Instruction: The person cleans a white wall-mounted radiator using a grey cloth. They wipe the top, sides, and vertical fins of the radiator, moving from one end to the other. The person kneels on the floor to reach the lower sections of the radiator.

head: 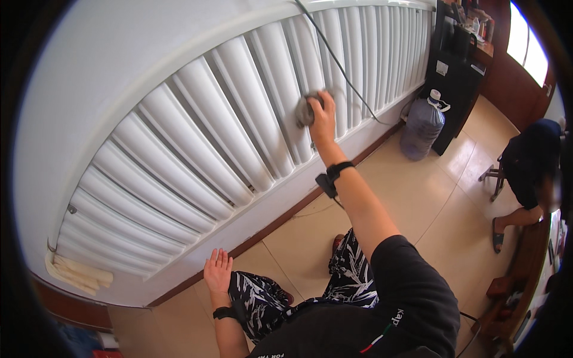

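Note:
My right hand (323, 118) presses a bunched grey cloth (305, 111) against the front of a white column radiator (237, 89), right of its middle. Slight blur shows around the cloth. Dark smudges mark the lower ends of several columns. My left hand (218, 272) holds nothing, palm up and fingers apart, beside my left knee and below the radiator's lower edge. Each wrist wears a black strap, and the right one carries a small black device (327, 184).
A dark cable (342, 67) hangs across the radiator. A large plastic water bottle (423, 127) stands by a black cabinet (456, 85). Cream cloth (83, 274) hangs at the radiator's left end. At right, a person (532, 165) sits near a wooden desk (523, 295).

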{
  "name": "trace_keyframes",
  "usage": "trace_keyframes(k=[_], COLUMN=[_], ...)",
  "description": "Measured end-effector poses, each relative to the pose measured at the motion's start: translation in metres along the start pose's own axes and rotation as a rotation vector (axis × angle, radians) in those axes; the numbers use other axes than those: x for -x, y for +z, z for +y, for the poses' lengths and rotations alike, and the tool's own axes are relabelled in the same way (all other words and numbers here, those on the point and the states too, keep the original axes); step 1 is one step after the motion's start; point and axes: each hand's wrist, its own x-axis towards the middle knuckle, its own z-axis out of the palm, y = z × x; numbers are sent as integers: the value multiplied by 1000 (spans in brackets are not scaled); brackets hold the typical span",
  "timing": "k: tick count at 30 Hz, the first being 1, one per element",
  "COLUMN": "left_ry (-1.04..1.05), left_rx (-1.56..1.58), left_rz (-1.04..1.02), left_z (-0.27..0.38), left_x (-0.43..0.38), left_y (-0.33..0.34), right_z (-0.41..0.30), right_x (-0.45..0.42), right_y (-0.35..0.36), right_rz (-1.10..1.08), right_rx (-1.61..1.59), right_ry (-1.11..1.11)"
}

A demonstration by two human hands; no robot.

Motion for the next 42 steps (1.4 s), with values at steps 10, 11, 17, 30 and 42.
trace_keyframes(k=[10,11,17,30,42], left_ry=[-39,-49,-10,19,-1], left_rx=[-28,-30,-35,-47,-89], left_rz=[-2,-9,36,99,29], left_z=[-9,-12,-4,-4,-5], left_x=[-12,-16,-7,-3,-14], left_y=[10,15,4,2,1], right_z=[98,115,44,39,130], right_x=[102,90,-61,-86,97], right_y=[1,0,6,9,-34], right_rz=[-65,-5,30,166,-363], right_rx=[-173,-302,-242,-96,73], right_ry=[872,1040,802,-164,716])
